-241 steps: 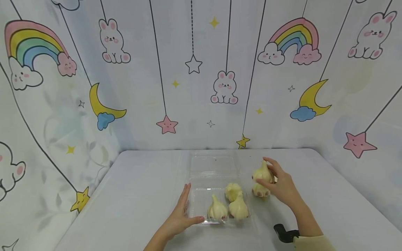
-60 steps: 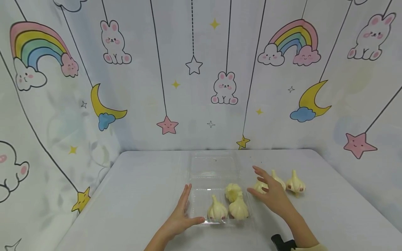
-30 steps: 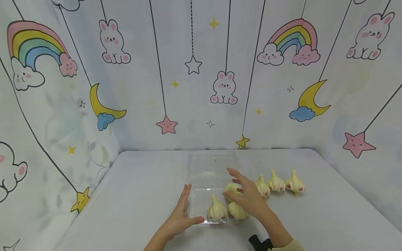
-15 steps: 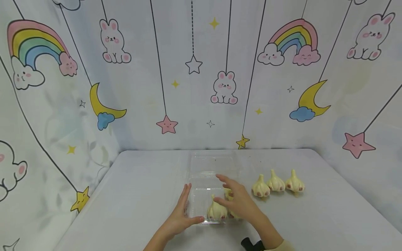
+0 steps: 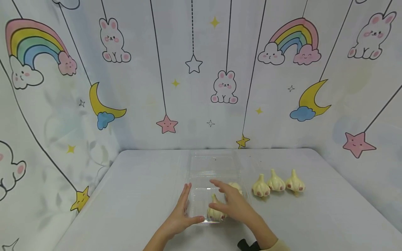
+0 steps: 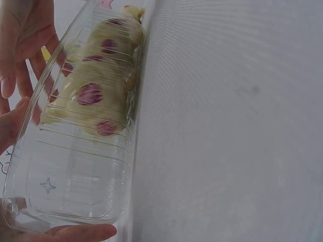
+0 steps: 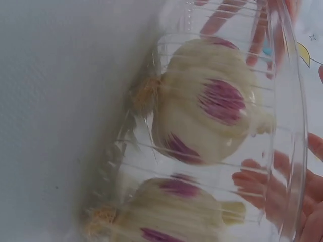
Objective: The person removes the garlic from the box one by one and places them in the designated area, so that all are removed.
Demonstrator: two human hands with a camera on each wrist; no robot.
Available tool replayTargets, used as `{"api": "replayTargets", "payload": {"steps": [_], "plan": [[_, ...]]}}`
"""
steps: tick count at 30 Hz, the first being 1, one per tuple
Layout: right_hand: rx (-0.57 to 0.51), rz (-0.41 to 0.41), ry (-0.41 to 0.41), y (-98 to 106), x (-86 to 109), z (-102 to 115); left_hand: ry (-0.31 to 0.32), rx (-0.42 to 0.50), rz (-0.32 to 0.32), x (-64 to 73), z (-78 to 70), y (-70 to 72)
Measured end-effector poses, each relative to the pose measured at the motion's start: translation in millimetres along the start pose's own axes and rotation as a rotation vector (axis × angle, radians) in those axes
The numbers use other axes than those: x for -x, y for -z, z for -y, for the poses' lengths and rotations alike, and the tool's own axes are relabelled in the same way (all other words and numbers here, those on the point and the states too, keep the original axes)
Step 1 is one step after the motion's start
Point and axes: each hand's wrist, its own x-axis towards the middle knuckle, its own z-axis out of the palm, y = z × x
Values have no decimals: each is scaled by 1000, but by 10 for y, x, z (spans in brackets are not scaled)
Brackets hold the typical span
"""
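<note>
1. Garlic bulb (image 5: 214, 213): smooth, rounded, purple-blotched; inside clear ribbed plastic container (image 5: 196, 198), long axis upright, neck up.
2. Right hand (image 5: 235, 205): unclenched, fingers spread near bulb.
3. Left hand (image 5: 179, 217): fingers straight against container.

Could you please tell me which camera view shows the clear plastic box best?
The head view shows the box most fully, open lid included. Each wrist view shows its ribbed side up close, cut off.
</note>
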Motion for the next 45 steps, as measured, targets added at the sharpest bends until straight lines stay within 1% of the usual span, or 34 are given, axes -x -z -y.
{"api": "replayTargets", "payload": {"steps": [7, 12, 18, 23, 32, 40, 45], "plan": [[52, 21, 19, -55, -24, -36, 2, 5, 2, -3, 11, 0], [72, 45, 3, -74, -28, -36, 6, 3, -3, -3, 24, 0], [72, 77, -12, -108, -35, -55, 5, -2, -16, 7, 26, -2], [85, 91, 11, -140, -42, -91, 8, -2, -14, 6, 9, -4], [114, 109, 36, -154, -19, -87, 2, -4, -9, 4, -1, -2], [85, 146, 38, -169, -26, -82, -10, -3, -9, 9, 11, -2], [71, 154, 35, -188, -32, -99, -13, 1, -11, 11, 15, 1]]}}
